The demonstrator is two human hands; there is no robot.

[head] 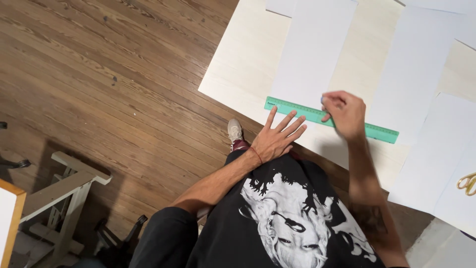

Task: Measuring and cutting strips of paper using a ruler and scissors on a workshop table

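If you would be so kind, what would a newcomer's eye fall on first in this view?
Probably the translucent green plastic ruler lying across a white paper sheet on the pale board. The left hand presses flat, fingers spread, at its near edge, while the right hand pinches something small over the ruler. Gold-handled scissors lie at the far right edge.

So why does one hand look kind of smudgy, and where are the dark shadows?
In the head view, the right hand over the green ruler is softened by motion blur, while the left hand looks sharp. A dark shadow lies on the wooden floor around the white stand. The white sheets look bright, without harsh glare.
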